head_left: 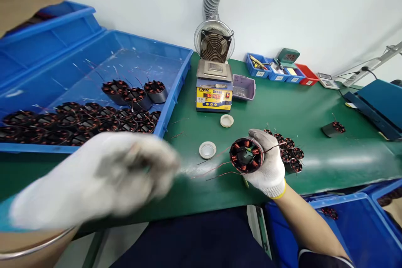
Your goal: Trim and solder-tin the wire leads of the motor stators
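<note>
My right hand, in a white glove with a yellow cuff, grips a round black motor stator with copper windings. The stator's open end faces up, and thin red and black wires trail from it to the left. My left hand, also gloved, is blurred by motion above the bench's front left part; its fingers are too smeared to read. A group of similar stators stands just right of my right hand. Two small white round dishes, a nearer one and a farther one, lie between my hands.
A large blue tray of stators is at left. Behind the dishes stand a yellow hot plate, a fan and a purple bin. Small bins line the wall. One stator lies at right; blue crates sit lower right.
</note>
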Demonstrator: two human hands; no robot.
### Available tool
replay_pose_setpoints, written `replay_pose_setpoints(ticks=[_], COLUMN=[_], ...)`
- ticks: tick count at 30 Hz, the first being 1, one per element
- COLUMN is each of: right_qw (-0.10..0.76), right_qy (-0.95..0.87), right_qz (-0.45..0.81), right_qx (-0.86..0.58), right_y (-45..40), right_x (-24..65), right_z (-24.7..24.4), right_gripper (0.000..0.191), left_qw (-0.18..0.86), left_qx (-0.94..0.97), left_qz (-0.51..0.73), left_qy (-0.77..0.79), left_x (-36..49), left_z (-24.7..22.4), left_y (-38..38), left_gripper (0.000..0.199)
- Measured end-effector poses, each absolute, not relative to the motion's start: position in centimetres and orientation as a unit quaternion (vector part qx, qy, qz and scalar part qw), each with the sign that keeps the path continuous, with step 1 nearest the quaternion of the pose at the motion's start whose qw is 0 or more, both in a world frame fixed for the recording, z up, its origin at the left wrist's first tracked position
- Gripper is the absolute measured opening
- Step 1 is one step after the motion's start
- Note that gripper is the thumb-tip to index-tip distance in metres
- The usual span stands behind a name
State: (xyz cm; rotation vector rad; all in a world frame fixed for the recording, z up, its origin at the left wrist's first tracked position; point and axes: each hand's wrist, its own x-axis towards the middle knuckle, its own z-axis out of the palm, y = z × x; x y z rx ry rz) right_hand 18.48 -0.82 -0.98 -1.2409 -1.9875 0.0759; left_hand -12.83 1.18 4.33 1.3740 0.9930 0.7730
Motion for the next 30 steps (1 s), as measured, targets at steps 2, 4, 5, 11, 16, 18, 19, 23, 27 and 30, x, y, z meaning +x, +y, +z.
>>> replay_pose_setpoints(ticks=[2, 4, 5, 11, 16, 18, 19, 23, 27, 30], right_qw=[0.387, 0.386, 0.387, 0.392, 0.350, 0.320, 0.305, 0.243, 0.228, 0.231], right_qy=[-0.779, -0.782, -0.783, -0.770, -0.768, -0.760, -0.758, -0.752, -0.730, -0.723], right_qz=[0.026, 0.027, 0.027, 0.000, -0.012, -0.020, -0.022, -0.011, -0.012, -0.027], right_qx=[-0.492, -0.489, -0.487, -0.503, -0.537, -0.565, -0.576, -0.612, -0.645, -0.651], right_y=[-0.9, -1.0, -1.0, -1.0, -0.7, -0.2, 0.2, 1.1, 1.0, 0.6], right_x=[18.2, 18.0, 18.0, 18.5, 19.0, 19.1, 19.1, 19.0, 18.5, 18.2], right_z=[-1.1, -1.3, -1.4, -1.6, -2.3, -3.0, -3.4, -4.3, -4.1, -3.7], right_gripper=[0.071, 0.073, 0.074, 0.070, 0.072, 0.072, 0.070, 0.066, 0.066, 0.069], left_qw=[0.605, 0.648, 0.681, 0.776, 0.684, 0.550, 0.483, 0.329, 0.260, 0.246], left_qx=[0.578, 0.571, 0.564, 0.488, 0.455, 0.552, 0.616, 0.771, 0.802, 0.824], left_qz=[0.347, 0.288, 0.233, 0.166, 0.426, 0.414, 0.368, 0.215, 0.256, 0.254], left_qy=[0.424, 0.413, 0.406, 0.364, 0.379, 0.471, 0.502, 0.502, 0.473, 0.443], left_x=[-10.5, -7.5, -6.1, -5.7, -9.9, -10.0, -9.7, -7.5, -6.0, -5.6], left_z=[3.2, 2.2, 1.9, 2.5, 1.0, -0.9, -2.0, -5.2, -4.8, -3.9], left_y=[1.3, 1.3, 1.2, -0.8, 0.1, 1.2, 1.6, 2.4, 2.9, 3.9], left_gripper=[0.045, 0.048, 0.043, 0.055, 0.046, 0.042, 0.068, 0.132, 0.116, 0.057])
